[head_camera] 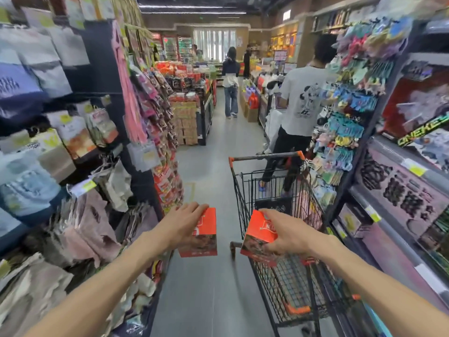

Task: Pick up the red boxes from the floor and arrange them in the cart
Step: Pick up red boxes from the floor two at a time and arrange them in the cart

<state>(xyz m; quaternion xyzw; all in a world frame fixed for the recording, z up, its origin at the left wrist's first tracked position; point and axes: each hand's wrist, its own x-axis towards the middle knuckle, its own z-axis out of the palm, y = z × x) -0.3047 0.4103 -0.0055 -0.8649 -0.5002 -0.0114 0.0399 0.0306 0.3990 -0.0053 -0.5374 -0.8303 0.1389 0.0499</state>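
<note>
I hold two red boxes in the air over the aisle. My left hand grips one red box from its left side, to the left of the cart. My right hand grips the other red box from the right, above the cart's near left rim. The black wire shopping cart with orange trim stands on the right of the aisle, its handle at the far end. I see no boxes inside its basket.
Shelves of hanging goods line the left side, and toy shelves crowd the right. A person in a white T-shirt stands just beyond the cart. Another person walks farther down the grey-floored aisle.
</note>
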